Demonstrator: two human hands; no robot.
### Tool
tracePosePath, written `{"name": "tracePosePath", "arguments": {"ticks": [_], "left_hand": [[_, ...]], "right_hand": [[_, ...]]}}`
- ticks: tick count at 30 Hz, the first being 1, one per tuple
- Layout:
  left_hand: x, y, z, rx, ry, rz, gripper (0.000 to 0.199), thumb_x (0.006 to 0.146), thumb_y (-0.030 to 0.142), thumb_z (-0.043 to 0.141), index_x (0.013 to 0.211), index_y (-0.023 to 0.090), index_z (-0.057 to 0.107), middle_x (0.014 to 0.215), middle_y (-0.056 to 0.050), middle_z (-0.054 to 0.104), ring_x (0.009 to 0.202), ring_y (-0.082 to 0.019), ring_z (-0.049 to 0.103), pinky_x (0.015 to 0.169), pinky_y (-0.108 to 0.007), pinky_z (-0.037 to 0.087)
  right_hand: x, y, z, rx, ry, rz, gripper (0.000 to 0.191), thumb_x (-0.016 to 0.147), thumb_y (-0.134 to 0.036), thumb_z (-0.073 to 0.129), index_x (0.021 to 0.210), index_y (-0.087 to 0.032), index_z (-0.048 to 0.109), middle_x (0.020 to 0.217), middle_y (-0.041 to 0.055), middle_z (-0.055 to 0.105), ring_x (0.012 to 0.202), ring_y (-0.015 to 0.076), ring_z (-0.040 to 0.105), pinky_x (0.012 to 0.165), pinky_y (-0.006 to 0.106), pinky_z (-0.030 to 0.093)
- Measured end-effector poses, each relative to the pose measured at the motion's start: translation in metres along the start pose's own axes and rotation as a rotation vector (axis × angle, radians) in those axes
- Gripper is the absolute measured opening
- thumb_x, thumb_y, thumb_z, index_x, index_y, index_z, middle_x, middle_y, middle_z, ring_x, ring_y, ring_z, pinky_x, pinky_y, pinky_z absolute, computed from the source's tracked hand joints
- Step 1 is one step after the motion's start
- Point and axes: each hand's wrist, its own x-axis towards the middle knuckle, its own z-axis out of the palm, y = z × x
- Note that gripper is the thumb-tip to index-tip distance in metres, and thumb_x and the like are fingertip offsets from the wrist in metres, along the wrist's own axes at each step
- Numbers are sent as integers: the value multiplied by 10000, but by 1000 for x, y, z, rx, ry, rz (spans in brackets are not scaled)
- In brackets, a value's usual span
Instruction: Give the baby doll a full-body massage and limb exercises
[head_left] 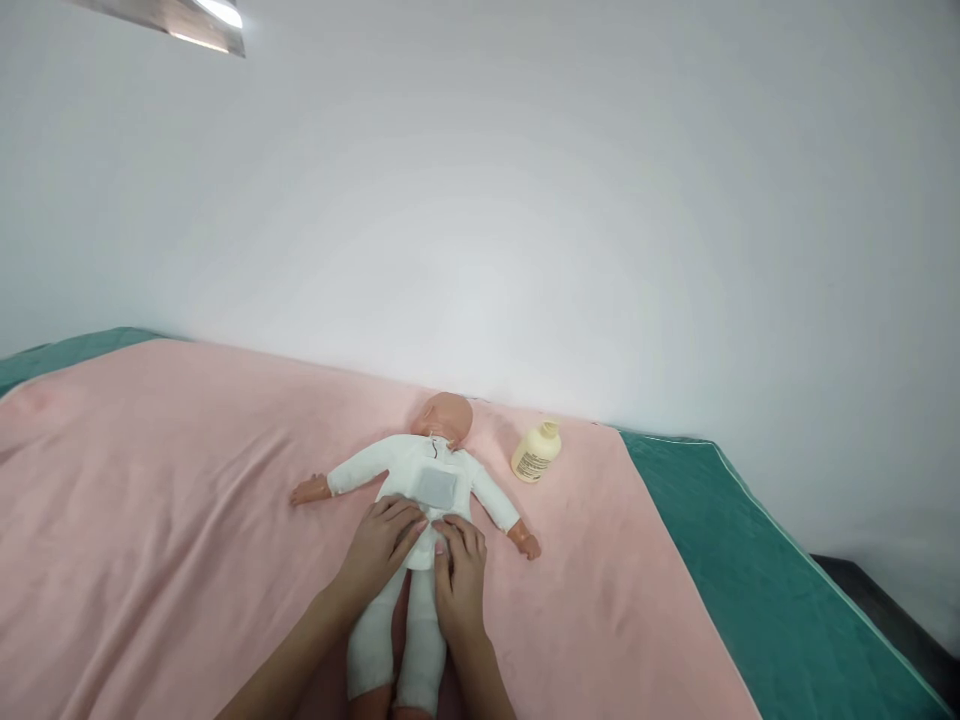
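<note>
A baby doll (399, 455) lies stretched out on a pink blanket (585, 600), its arms spread and its bald head toward the wall. White cloth covers its torso, arms and legs; its hands are bare. A grey rectangular panel (436, 488) shows in the middle of the torso, with a short dark thread near the neck. Across the left side of the lower torso rests my left hand (381, 548), fingers extended and holding nothing. My right hand (461, 572) lies on the right side, fingers flat on the doll. Both hands hide part of its waist.
A cream plastic bottle (537, 453) with printed text stands to the right of the doll's head. Green quilted cloth (720, 530) shows beyond the blanket on both sides. The white wall (480, 200) rises directly behind. A dark object (885, 610) sits at the far right.
</note>
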Motion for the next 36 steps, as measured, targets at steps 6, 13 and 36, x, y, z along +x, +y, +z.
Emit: {"name": "tracePosePath", "arguments": {"ticks": [6, 13, 36], "left_hand": [[-3, -6, 5, 72, 28, 76, 245, 927, 333, 494, 1106, 226, 623, 1160, -52, 657, 1093, -226, 549, 918, -382, 413], [-2, -6, 7, 121, -3, 65, 268, 943, 321, 450, 1128, 226, 618, 1154, -51, 660, 1108, -228, 546, 911, -396, 422], [71, -24, 10, 104, 77, 130, 242, 945, 260, 409, 922, 191, 640, 921, -54, 698, 893, -225, 619, 830, -402, 475]], "right_hand": [[-2, 1, 1, -22, -5, -8, 325, 970, -310, 388, 1232, -238, 565, 1278, 87, 545, 1213, 235, 460, 995, 419, 388], [-1, -1, 1, -49, -61, 14, 370, 980, -298, 362, 1319, -257, 504, 1328, 69, 525, 1235, 233, 434, 1009, 428, 374], [85, -1, 17, 58, 41, 10, 256, 960, -224, 389, 987, -214, 643, 992, 65, 625, 970, 217, 546, 882, 373, 437]]}}
